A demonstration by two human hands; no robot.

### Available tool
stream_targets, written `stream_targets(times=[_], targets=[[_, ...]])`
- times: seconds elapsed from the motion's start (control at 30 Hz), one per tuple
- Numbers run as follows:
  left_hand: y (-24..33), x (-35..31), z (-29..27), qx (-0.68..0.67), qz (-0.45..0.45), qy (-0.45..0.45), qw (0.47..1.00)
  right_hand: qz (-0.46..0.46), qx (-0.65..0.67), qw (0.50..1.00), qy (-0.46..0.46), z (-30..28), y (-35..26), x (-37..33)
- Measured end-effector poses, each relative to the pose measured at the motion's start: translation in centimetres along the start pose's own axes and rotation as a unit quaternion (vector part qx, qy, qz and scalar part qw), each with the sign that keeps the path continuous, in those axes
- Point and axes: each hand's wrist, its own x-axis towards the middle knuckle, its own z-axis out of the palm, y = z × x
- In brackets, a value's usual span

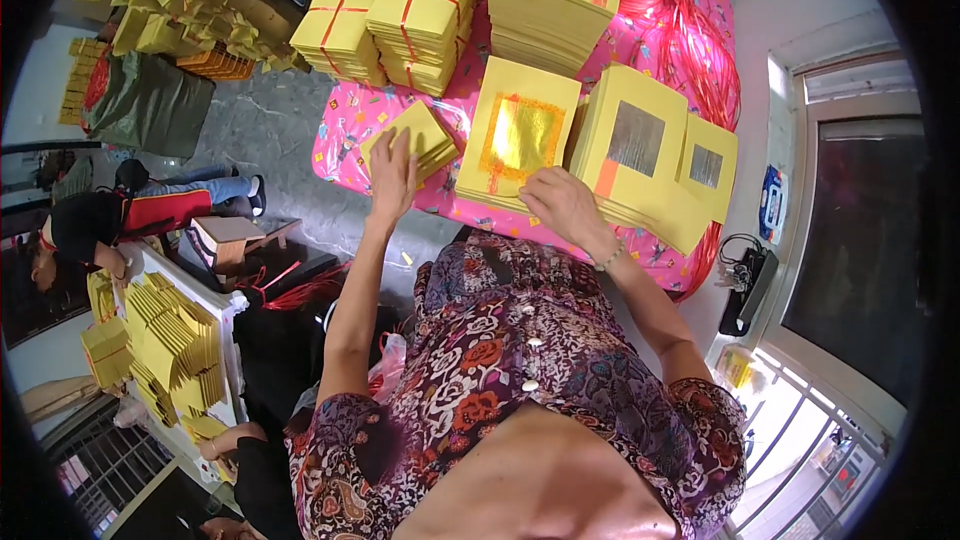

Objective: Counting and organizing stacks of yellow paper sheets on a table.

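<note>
My left hand (pixel 393 178) rests on a small, slightly fanned stack of yellow paper (pixel 430 145) at the table's near left, its fingers apart. My right hand (pixel 562 202) has its fingers curled at the lower right corner of a joss paper stack (pixel 525 133). That stack's top sheet bears a gold foil square framed in orange. Just to the right lie overlapping piles of yellow joss paper with silver foil squares (pixel 635 138). Whatever lies beneath my right fingertips is partly hidden.
Bundles tied with red string (pixel 420 15) and a tall joss paper stack (pixel 550 5) stand farther back. Red plastic ribbon (pixel 690 50) spreads over the pink tablecloth (pixel 345 125). At left, people sit around a white table (pixel 235 360) with more yellow stacks.
</note>
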Motion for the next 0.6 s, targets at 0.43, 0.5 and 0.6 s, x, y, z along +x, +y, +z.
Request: stream_targets(times=[0.43, 0.5, 0.6], targets=[[7.4, 1.6, -2.0, -0.223, 0.114, -0.173, 0.953, 0.06, 0.081, 0.994, -0.052, -0.6, 1.3, 0.9], [7.4, 1.8, -2.0, -0.224, 0.109, -0.176, 0.952, 0.068, 0.09, 0.992, -0.054, -0.5, 1.5, 0.9], [7.4, 2.0, -2.0, -0.224, 0.101, -0.177, 0.953, 0.092, 0.093, 0.989, -0.067, -0.6, 1.4, 1.0]])
